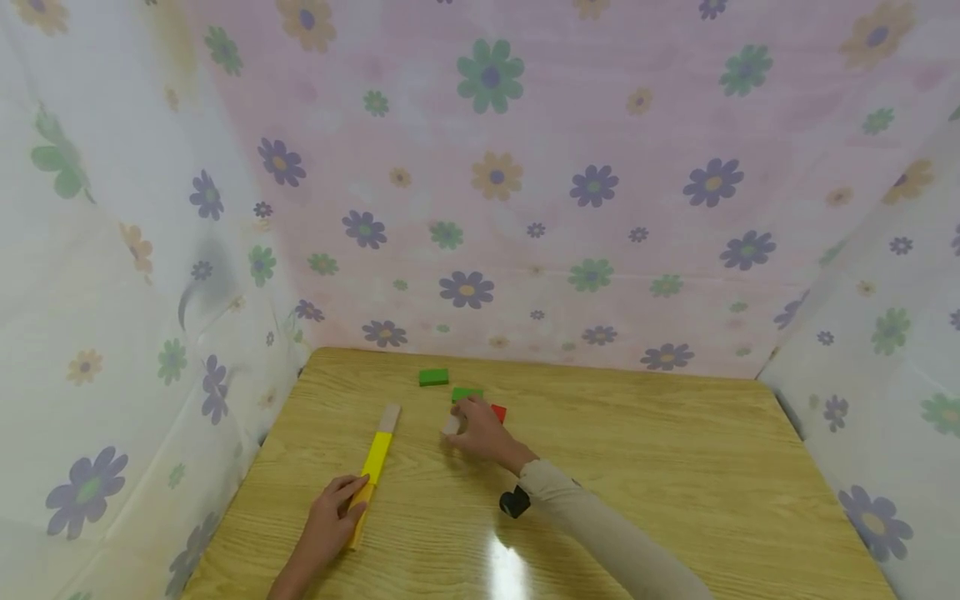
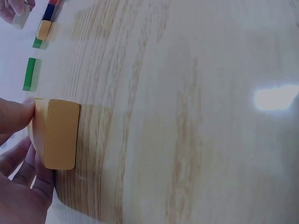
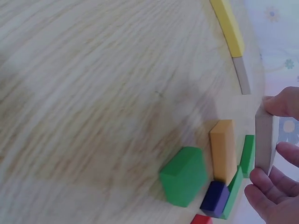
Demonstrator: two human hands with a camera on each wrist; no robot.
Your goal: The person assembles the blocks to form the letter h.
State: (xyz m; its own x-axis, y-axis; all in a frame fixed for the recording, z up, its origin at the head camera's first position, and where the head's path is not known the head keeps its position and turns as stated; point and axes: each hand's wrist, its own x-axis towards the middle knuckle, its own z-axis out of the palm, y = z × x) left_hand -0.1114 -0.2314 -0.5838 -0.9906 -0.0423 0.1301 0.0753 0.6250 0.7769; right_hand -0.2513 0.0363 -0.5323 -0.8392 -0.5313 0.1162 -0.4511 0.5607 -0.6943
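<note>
My left hand [image 1: 326,521] holds an orange block [image 2: 63,135] at the near end of a row, thumb on one side and fingers on the other. Beyond it in line lie a yellow block [image 1: 377,457] and a beige block [image 1: 390,417], end to end on the table. My right hand [image 1: 480,433] pinches another beige block [image 3: 265,137] between thumb and fingertips. In the right wrist view that block appears lifted beside a group of loose blocks: a green hexagonal block [image 3: 183,177], an orange one [image 3: 223,151] and a dark blue one [image 3: 215,199].
Two flat green blocks [image 1: 433,377] lie toward the table's far edge, the nearer one partly behind my right hand. A red block [image 1: 498,412] shows just past that hand. A black device [image 1: 515,502] is at the right wrist. Flowered cloth [image 1: 495,175] encloses the wooden table [image 1: 675,467].
</note>
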